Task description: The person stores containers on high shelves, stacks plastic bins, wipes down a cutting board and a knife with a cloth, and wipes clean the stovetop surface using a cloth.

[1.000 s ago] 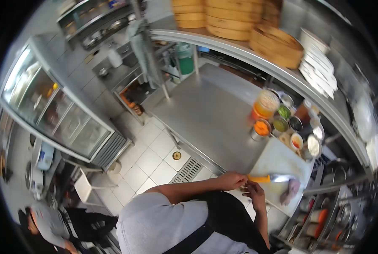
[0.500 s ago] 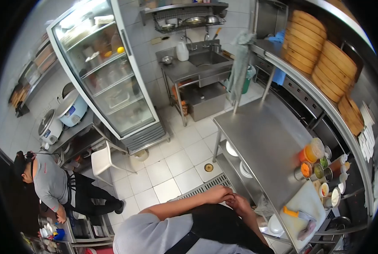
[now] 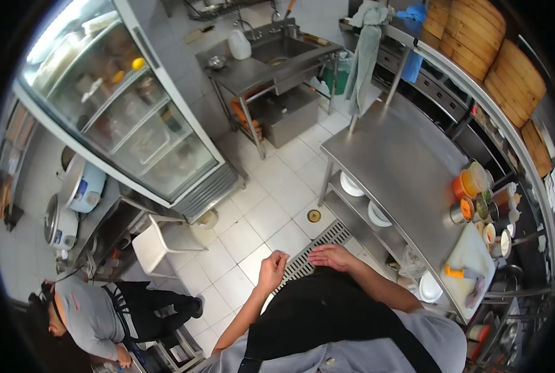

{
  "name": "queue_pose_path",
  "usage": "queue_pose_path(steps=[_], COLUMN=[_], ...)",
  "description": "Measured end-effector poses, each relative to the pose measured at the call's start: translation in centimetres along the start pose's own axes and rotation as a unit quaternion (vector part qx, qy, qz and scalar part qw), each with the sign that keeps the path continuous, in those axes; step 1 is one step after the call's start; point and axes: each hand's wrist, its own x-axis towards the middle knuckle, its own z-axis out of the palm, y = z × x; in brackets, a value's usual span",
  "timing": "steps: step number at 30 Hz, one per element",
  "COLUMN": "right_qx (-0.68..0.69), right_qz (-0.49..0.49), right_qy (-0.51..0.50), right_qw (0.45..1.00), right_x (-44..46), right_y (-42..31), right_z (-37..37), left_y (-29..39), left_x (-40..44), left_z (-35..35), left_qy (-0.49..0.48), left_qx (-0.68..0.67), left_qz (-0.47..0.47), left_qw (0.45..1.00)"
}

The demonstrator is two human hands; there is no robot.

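Note:
In front of my black apron (image 3: 321, 311), my two hands are raised and apart, above the floor drain grate (image 3: 318, 252). My left hand (image 3: 273, 270) has its fingers curled in, and no object shows in it. Palm turned inward, my right hand (image 3: 331, 256) has its fingers stretched out and holds nothing. Neither hand touches the steel table (image 3: 395, 161) to the right. On that table's near end a knife with an orange handle (image 3: 461, 272) lies on a white cutting board (image 3: 473, 255).
Sauce bottles and tubs (image 3: 473, 180) crowd the table's right edge; bamboo steamers (image 3: 473, 37) stand above. A glass-door fridge (image 3: 122, 105), a white chair (image 3: 153, 244) and a sink (image 3: 286, 50) lie ahead. A co-worker (image 3: 97, 317) bends over a counter at lower left.
My hands, together before, have come apart; the right one has its fingers stretched out now. My view has shifted and turned. The co-worker remains bent over at lower left.

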Motion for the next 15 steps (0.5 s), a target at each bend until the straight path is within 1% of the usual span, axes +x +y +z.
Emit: queue_pose_path(steps=[1, 3, 5, 6, 9, 10, 13, 15], right_qx=[0.005, 0.009, 0.009, 0.022, 0.018, 0.031, 0.015, -0.011], right_qz=[0.015, 0.043, 0.062, 0.057, 0.093, 0.09, 0.089, 0.092], right_qy=[-0.011, -0.025, -0.031, -0.043, -0.004, 0.012, 0.042, 0.051], right_qw=[1.0, 0.999, 0.998, 0.997, 0.996, 0.995, 0.995, 0.994], right_x=[0.9, 3.0, 6.6, 8.5, 14.0, 15.8, 19.9, 22.8], right_y=[-0.7, -1.7, -2.4, -2.7, -5.6, -6.7, -11.8, -15.3], right_z=[0.4, 0.3, -0.3, -0.8, -1.7, -1.9, -2.0, -2.7], left_y=[0.6, -1.2, -3.1, -3.5, -3.7, -3.8, -4.3, -4.1], left_x=[0.7, 2.8, 5.5, 7.1, 12.0, 13.7, 18.5, 22.1], left_z=[-0.2, 1.2, 1.2, 0.7, -1.7, -2.6, -4.8, -5.5], left_qy=[-0.028, -0.052, -0.088, -0.106, -0.135, -0.158, -0.174, -0.131], left_qx=[0.008, -0.034, -0.012, 0.001, 0.105, 0.124, 0.156, 0.146], left_qz=[-0.03, -0.02, 0.012, 0.03, -0.028, -0.046, -0.053, -0.061], left_qw=[0.999, 0.998, 0.996, 0.994, 0.985, 0.979, 0.971, 0.979])
